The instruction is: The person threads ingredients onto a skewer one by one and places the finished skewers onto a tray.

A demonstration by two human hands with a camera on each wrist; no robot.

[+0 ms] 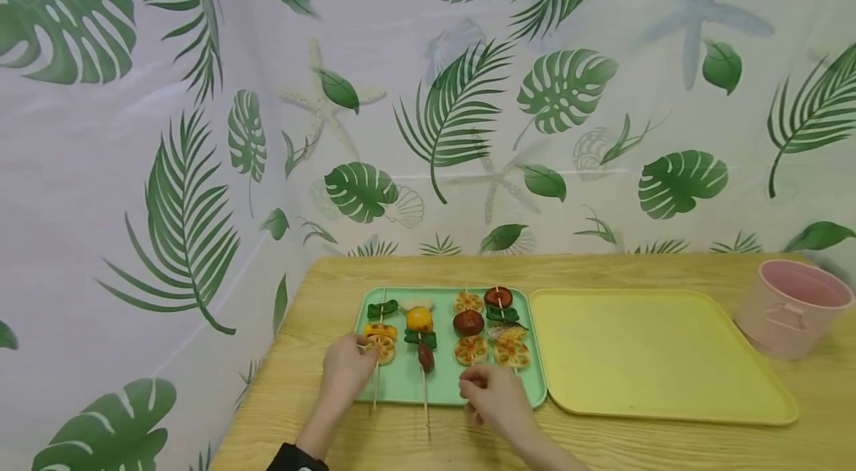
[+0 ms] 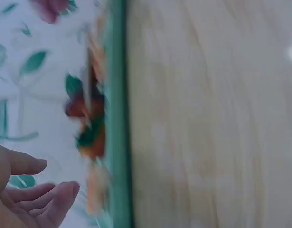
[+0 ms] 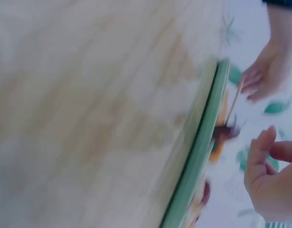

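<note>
A green tray (image 1: 401, 385) carries several skewers of food pieces, spaced apart across it. At its left edge my left hand (image 1: 348, 368) is nearest the leftmost skewer, beside a lotus root slice (image 1: 381, 350). In the left wrist view a gap shows between the thumb and fingers of the left hand (image 2: 34, 202), with nothing between them. My right hand (image 1: 498, 398) hovers at the tray's front edge, below the third skewer's lower lotus slice (image 1: 471, 349). Loosely bent, the right hand (image 3: 274, 178) holds nothing. The second skewer's stick (image 1: 426, 408) sticks out over the front rim.
Right of the green tray lies a yellow tray (image 1: 622, 352), edge close to edge. A pink bucket (image 1: 792, 311) stands at the table's right end. Leaf-patterned sheeting (image 1: 461, 218) hangs behind and to the left of the wooden table (image 1: 374, 449).
</note>
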